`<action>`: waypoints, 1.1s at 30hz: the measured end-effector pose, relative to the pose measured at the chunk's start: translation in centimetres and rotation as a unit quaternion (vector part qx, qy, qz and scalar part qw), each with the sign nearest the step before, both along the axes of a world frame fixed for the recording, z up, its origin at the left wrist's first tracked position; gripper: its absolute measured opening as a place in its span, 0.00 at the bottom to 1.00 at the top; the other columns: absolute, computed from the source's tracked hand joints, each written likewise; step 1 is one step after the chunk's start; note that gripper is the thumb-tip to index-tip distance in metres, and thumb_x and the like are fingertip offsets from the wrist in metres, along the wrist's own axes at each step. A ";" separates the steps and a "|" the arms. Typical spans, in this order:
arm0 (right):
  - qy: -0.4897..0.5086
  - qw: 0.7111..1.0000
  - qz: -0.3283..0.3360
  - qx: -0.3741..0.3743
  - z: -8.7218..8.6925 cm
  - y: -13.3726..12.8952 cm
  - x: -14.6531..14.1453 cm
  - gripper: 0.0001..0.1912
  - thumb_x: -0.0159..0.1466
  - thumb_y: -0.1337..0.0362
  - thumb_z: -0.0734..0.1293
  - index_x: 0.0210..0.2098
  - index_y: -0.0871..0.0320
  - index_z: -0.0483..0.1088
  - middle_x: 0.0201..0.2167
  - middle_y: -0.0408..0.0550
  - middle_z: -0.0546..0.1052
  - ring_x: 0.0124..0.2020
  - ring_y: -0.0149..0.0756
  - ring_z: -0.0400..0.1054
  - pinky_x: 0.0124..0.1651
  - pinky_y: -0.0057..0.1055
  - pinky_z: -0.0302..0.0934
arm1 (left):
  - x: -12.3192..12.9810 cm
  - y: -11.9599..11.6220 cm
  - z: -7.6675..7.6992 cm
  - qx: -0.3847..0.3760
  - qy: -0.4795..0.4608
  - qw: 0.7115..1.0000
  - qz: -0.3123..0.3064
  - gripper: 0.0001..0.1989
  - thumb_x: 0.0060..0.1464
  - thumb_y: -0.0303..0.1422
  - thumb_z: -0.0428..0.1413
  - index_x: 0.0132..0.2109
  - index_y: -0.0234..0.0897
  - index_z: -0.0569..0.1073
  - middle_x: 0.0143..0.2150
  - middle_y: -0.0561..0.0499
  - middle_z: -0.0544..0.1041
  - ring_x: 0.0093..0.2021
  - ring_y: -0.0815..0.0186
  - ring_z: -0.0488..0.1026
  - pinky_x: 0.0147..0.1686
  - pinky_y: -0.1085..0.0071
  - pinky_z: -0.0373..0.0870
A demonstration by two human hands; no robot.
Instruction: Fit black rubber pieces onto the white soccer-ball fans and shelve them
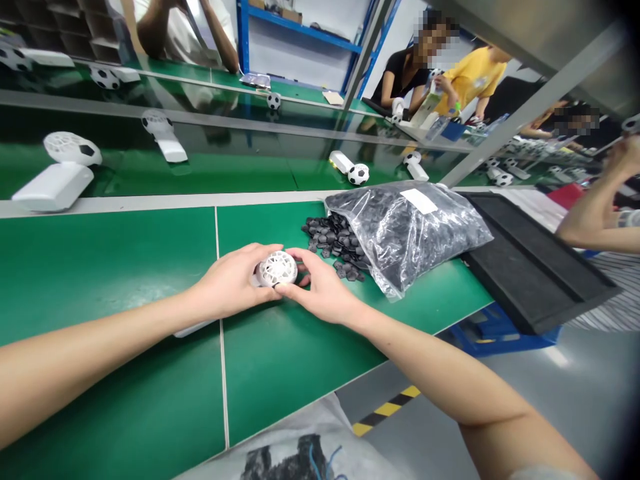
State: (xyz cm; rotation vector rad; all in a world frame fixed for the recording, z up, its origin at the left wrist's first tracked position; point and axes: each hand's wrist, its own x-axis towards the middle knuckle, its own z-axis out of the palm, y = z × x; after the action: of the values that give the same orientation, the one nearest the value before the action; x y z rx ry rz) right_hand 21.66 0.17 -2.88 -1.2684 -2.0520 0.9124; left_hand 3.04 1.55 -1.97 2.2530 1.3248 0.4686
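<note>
A small white fan [279,269] with a round, open-patterned head is between my hands over the green worktop. My left hand [234,280] wraps around the head from the left. From the right, my right hand [324,287] grips its rim with thumb and fingers. The edge of a flat white part, likely the handle, shows under my left wrist. Just beyond my right hand lies a heap of small black plastic pieces [333,237], spilling from a clear plastic bag [415,227] full of them. Whether my right fingertips also hold a black piece is hidden.
Behind the worktop runs a green conveyor [240,163] carrying several white fans with football-patterned heads, one fan [63,167] at the left. A black tray [540,260] lies right of the bag, above a blue crate [500,333]. Several people work across the line and at right.
</note>
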 end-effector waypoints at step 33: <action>-0.301 0.936 0.032 0.179 -0.7 5.0 3.4 0.17 0.64 0.74 0.55 0.49 0.60 0.67 0.41 0.53 0.72 0.42 0.35 0.67 0.47 0.30 0.61 | -2.5 1.3 0.7 0.021 0.102 0.988 -0.118 0.39 0.40 0.19 0.50 0.60 0.50 0.54 0.59 0.49 0.62 0.62 0.53 0.50 0.58 0.49 0.48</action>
State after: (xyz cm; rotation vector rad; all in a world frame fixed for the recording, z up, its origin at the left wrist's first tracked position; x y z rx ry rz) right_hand 25.02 5.15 -3.63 -1.3874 -2.5825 0.1403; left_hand 0.50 2.85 -1.25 2.5074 1.1289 0.1866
